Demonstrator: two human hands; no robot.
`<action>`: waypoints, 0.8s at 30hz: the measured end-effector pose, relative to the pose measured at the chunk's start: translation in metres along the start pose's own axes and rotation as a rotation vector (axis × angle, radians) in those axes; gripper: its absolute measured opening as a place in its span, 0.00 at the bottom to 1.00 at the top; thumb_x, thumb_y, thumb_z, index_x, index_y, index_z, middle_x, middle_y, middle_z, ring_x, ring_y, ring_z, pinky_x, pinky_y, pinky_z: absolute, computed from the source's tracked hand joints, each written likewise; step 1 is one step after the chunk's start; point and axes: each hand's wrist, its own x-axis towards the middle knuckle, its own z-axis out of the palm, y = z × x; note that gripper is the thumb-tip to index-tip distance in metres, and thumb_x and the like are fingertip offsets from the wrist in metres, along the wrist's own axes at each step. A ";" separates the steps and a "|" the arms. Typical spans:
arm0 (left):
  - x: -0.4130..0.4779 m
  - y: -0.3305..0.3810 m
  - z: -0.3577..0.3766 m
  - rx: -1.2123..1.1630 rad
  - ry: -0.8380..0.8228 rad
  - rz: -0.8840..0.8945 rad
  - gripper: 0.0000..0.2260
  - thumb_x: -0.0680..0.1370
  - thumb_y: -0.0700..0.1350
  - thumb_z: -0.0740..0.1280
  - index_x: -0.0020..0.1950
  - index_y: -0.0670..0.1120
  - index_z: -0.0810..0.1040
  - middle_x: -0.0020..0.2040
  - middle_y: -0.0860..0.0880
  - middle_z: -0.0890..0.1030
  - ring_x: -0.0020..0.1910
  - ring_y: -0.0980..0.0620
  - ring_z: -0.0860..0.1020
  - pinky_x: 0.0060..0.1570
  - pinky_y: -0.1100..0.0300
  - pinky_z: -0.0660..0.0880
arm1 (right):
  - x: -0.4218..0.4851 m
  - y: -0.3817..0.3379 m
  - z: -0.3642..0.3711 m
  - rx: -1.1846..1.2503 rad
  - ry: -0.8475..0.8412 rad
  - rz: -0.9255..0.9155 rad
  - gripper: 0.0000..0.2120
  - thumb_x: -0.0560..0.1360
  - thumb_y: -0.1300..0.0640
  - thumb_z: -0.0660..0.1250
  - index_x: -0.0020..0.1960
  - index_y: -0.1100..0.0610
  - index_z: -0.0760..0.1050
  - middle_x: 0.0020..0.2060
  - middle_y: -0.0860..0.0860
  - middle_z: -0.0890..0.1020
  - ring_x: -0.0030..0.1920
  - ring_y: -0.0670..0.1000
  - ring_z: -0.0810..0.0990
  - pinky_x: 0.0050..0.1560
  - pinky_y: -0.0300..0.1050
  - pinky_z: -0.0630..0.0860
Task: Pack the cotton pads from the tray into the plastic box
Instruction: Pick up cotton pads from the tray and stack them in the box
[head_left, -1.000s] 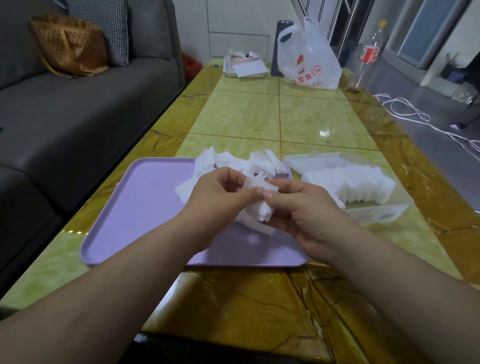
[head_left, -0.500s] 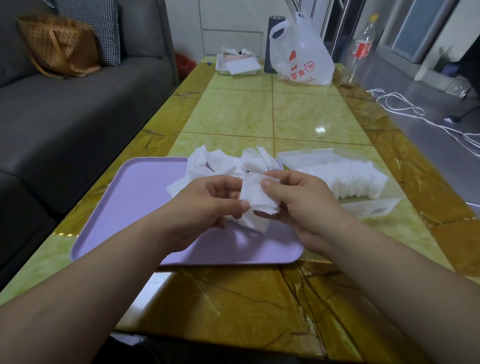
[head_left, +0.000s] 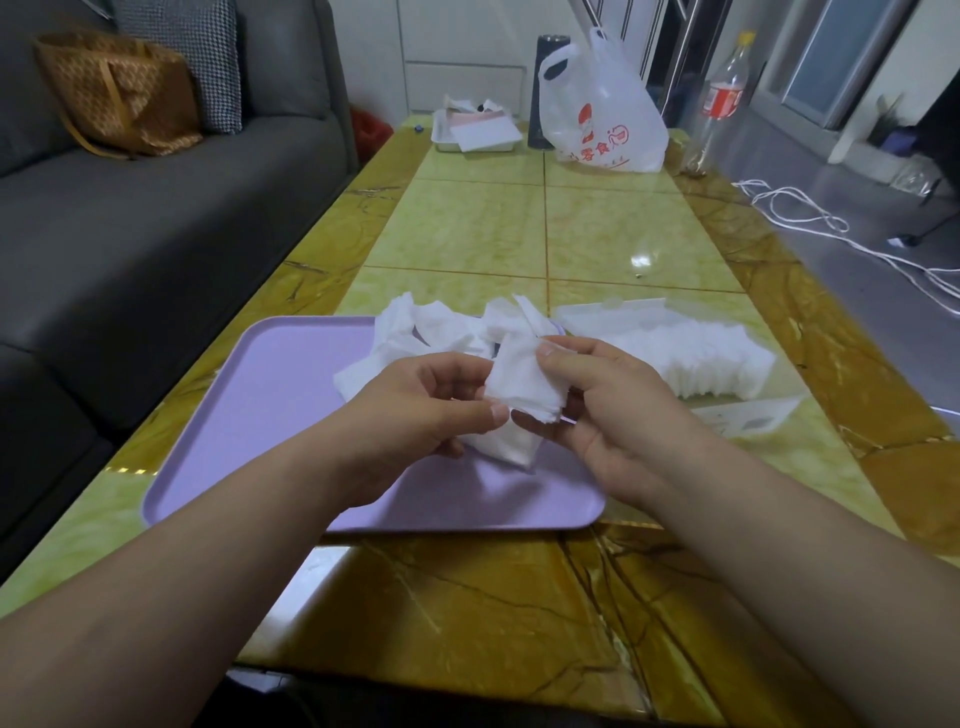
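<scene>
Barely shifted, left hand (head_left: 415, 410) and right hand (head_left: 618, 410) pinch cotton pads (head_left: 522, 382) above the tray (head_left: 270, 395) on tiled table (head_left: 467, 234).

From my end: far beyond the grip sit a white plastic bag (head_left: 602, 119), a clear bottle (head_left: 722, 98) and a small white tray (head_left: 475, 135); off left, a grey sofa (head_left: 156, 218) with a brown tote (head_left: 119, 93).
</scene>
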 end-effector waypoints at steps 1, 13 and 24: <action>0.000 0.000 0.002 0.009 -0.014 0.010 0.15 0.76 0.39 0.76 0.62 0.46 0.83 0.52 0.41 0.85 0.45 0.52 0.80 0.41 0.56 0.73 | 0.000 0.000 0.001 0.005 -0.012 0.008 0.07 0.81 0.62 0.68 0.58 0.60 0.80 0.53 0.60 0.87 0.56 0.62 0.86 0.57 0.64 0.83; 0.001 -0.002 0.010 0.024 -0.008 0.020 0.15 0.75 0.34 0.75 0.60 0.43 0.82 0.46 0.40 0.84 0.41 0.52 0.81 0.39 0.58 0.74 | -0.001 -0.001 0.002 0.047 -0.038 0.038 0.04 0.80 0.60 0.69 0.55 0.56 0.80 0.50 0.58 0.87 0.50 0.59 0.85 0.58 0.63 0.83; -0.001 0.001 0.002 -0.033 0.048 -0.120 0.12 0.74 0.35 0.69 0.55 0.32 0.80 0.41 0.41 0.80 0.37 0.49 0.78 0.36 0.55 0.69 | 0.001 -0.005 -0.001 0.033 0.193 -0.080 0.03 0.83 0.60 0.66 0.56 0.56 0.77 0.58 0.57 0.84 0.54 0.59 0.87 0.49 0.54 0.86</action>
